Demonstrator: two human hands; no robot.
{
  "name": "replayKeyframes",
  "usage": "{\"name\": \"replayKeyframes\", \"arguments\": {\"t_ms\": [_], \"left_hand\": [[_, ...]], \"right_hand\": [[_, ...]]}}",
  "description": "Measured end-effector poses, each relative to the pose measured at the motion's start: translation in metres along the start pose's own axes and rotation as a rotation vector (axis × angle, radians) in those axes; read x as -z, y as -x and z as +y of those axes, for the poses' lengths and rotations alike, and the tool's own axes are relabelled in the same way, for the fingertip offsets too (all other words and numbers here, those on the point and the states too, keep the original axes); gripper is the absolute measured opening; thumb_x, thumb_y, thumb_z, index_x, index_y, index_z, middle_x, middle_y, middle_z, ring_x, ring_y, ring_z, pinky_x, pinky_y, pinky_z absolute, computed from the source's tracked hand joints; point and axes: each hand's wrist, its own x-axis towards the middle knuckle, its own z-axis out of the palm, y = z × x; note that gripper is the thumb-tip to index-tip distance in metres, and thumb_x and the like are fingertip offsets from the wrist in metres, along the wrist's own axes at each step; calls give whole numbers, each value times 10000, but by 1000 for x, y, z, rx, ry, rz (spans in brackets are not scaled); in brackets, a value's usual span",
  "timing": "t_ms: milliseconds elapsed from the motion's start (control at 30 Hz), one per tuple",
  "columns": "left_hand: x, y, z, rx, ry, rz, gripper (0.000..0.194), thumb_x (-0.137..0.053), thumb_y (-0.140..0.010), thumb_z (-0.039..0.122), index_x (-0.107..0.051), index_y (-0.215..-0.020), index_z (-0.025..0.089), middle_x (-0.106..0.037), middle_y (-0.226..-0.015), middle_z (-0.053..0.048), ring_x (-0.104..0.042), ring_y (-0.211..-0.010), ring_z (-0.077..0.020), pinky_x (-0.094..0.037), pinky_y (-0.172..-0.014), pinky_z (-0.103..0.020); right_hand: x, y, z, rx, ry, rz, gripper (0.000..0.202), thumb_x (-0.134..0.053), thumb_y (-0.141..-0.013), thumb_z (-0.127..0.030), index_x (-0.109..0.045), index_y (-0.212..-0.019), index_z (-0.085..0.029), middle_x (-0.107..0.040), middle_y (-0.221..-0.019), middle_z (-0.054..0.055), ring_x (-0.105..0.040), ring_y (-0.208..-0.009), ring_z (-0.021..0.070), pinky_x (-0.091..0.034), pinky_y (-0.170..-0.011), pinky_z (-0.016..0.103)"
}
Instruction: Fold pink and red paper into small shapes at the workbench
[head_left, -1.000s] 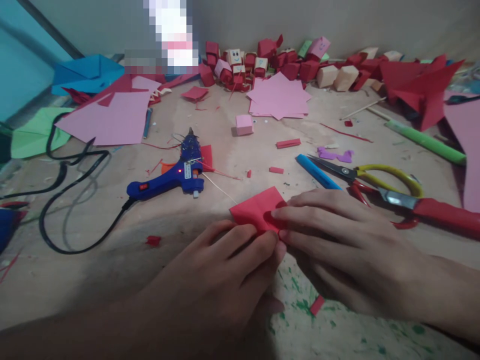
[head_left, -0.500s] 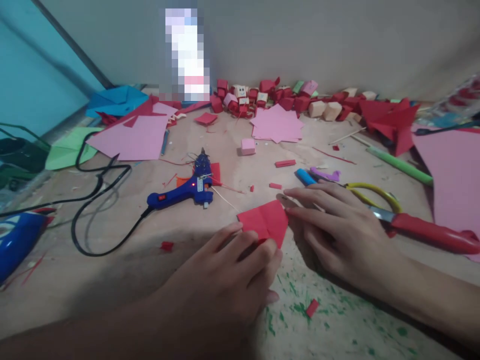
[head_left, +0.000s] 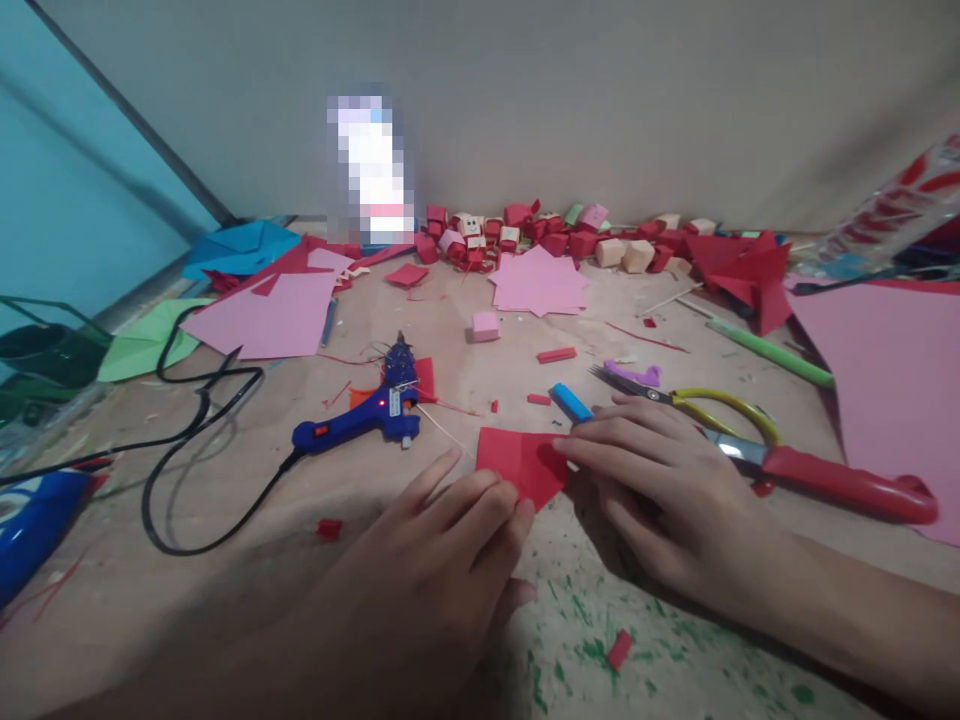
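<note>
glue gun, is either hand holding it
No, the glue gun lies on the table, with the left hand and right hand both at the red paper.

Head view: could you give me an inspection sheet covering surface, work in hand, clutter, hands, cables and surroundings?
Surface: table, green stains near the hands.
Work in hand: red paper, partly covered by fingers.
Clutter: blue glue gun, light lit; yellow-handled scissors; red-handled tool; pink cube; small red scraps.
Hands: left hand at the paper's near side; right hand with fingertips at its right edge.
Cables: black cord looping left from the glue gun.
Surroundings: grey wall; bright, pixelated upright object before it.
</note>
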Motion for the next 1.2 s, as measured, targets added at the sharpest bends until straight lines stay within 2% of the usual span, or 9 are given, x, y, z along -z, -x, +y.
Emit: {"name": "replayKeyframes", "arguments": {"t_ms": [233,300,367,467,567,700,900,1033,1200], "left_hand": [[9,0,-2,61,-22,1,273,-399,-1080,271,-628,-1177,159,-704,-1255,-75,-611,-1224,-273,-380,-1122,-546],[10,-1,-3,65,-24,20,290,-396,-1080,272,-613,-1234,158,-707,-1249,-76,-626,-1201,-271,-417,-1097,-532],[8,-1,-3,64,-24,39,317,-404,-1077,277,-588,-1298,143,-700,-1251,-94,-627,-1197,-271,-446,-1081,-503],[3,-1,-3,52,-5,32,295,-442,-1065,263,-608,-1269,130,-687,-1243,-101,-619,-1202,-266,-420,-1124,-481],[3,-2,-2,-10,33,4,258,-447,-1061,244,-634,-1206,141,-688,-1232,-86,-625,-1170,-248,-399,-1143,-483],[7,-4,-1,-76,34,-25,290,-392,-1074,234,-655,-1162,148,-692,-1249,-87,-618,-1177,-247,-451,-1073,-457],[7,-4,-4,-13,-3,6,242,-462,-1058,221,-648,-1178,121,-687,-1262,-96,-621,-1163,-254,-443,-1077,-451],[6,-5,-5,23,-11,-17,243,-481,-1057,248,-642,-1201,136,-685,-1286,-83,-626,-1178,-255,-456,-1063,-457],[6,-4,-6,14,-26,-19,261,-462,-1057,223,-630,-1231,122,-675,-1309,-100,-621,-1197,-263,-455,-1065,-468]], "right_hand": [[-1,0,-2,55,36,-12,221,-586,-932,-107,-726,-1084,-187,-738,-1091,60,-633,-984,243,-431,-1018,468],[-2,0,-3,59,52,-13,205,-582,-938,-118,-732,-1056,-193,-744,-1073,54,-627,-977,246,-433,-1003,467],[-2,0,-2,39,86,-2,174,-590,-943,-141,-733,-1022,-201,-753,-1049,45,-619,-971,255,-441,-968,470],[-1,0,1,-31,165,44,136,-627,-914,-138,-722,-977,-212,-765,-1018,26,-617,-961,263,-446,-922,468],[1,1,4,-69,202,62,175,-625,-900,-110,-720,-1002,-216,-773,-1041,18,-630,-996,268,-430,-980,500],[2,0,5,20,137,42,244,-598,-921,-112,-718,-1109,-209,-765,-1120,35,-630,-1087,276,-370,-1110,559],[2,-2,8,101,29,-1,393,-592,-906,-68,-662,-1281,-165,-701,-1279,88,-584,-1207,284,-425,-1112,526],[3,-2,10,174,3,-30,278,-616,-934,-98,-717,-1172,-200,-672,-1351,79,-528,-1320,294,-356,-1179,547],[4,-1,11,216,-64,-55,211,-639,-934,-116,-734,-1091,-221,-685,-1334,76,-512,-1341,304,-368,-1180,556]]}}
